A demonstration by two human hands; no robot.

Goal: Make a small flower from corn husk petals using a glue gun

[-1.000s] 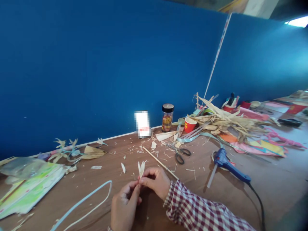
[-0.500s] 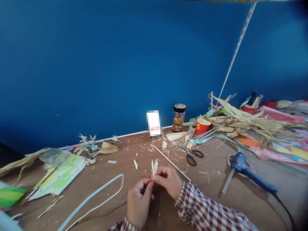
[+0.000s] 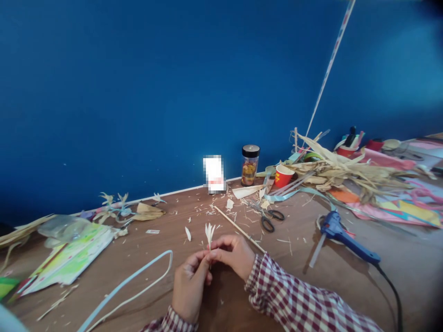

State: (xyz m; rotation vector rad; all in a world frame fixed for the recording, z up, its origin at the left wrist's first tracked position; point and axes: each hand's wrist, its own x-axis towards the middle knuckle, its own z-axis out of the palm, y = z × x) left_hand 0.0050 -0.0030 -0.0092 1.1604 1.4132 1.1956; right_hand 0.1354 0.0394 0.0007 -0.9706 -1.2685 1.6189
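Note:
A small pale flower (image 3: 209,233), made of what looks like dry corn husk petals, stands upright between my two hands above the brown table. My left hand (image 3: 189,283) is closed, its thumb and fingers pinching the flower's base. From the right side, my right hand (image 3: 232,252) pinches the same base, its fingertips touching the left ones. The lower end of the flower is hidden by my fingers. A loose cream petal (image 3: 188,234) lies on the table just left of the flower. Behind my right hand runs a thin wooden stick (image 3: 238,228).
Black-handled scissors (image 3: 270,220) lie among scraps beyond the stick. A blue glue gun (image 3: 346,237) with its cord is on the right. Dry husks (image 3: 342,170), a red paper cup (image 3: 284,176) and a jar (image 3: 249,166) stand behind. At left lie a blue-white strip (image 3: 128,281) and painted paper (image 3: 74,253).
The view has shifted slightly, so everything sits further left. The flower's petals appear more spread and show higher above my fingers. Both hands keep their pinch.

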